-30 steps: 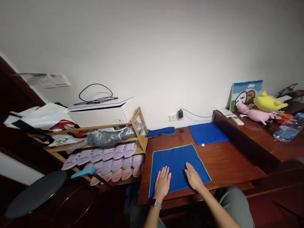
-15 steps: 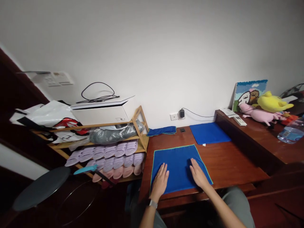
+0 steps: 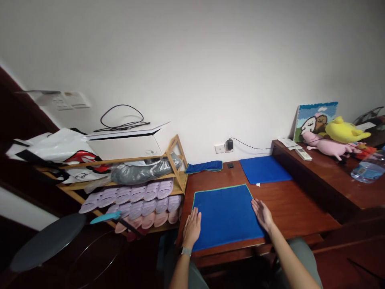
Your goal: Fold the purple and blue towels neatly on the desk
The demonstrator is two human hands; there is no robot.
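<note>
A blue cloth with a green edge (image 3: pixel 225 214) lies flat on the reddish wooden desk (image 3: pixel 288 204) in front of me. My left hand (image 3: pixel 191 227) rests flat, fingers together, on the cloth's left edge. On the cloth's right edge lies my right hand (image 3: pixel 262 213), palm down. Neither hand grips anything. A watch sits on my left wrist.
A second flat blue cloth (image 3: pixel 264 169) and a folded blue cloth (image 3: pixel 204 166) lie at the desk's back by a wall socket (image 3: pixel 224 147). Plush toys (image 3: pixel 333 140) and a water bottle (image 3: pixel 368 167) sit on the raised shelf right. A shoe rack with slippers (image 3: pixel 141 196) stands left.
Both hands have slid outward from the middle of the cloth to its left and right edges.
</note>
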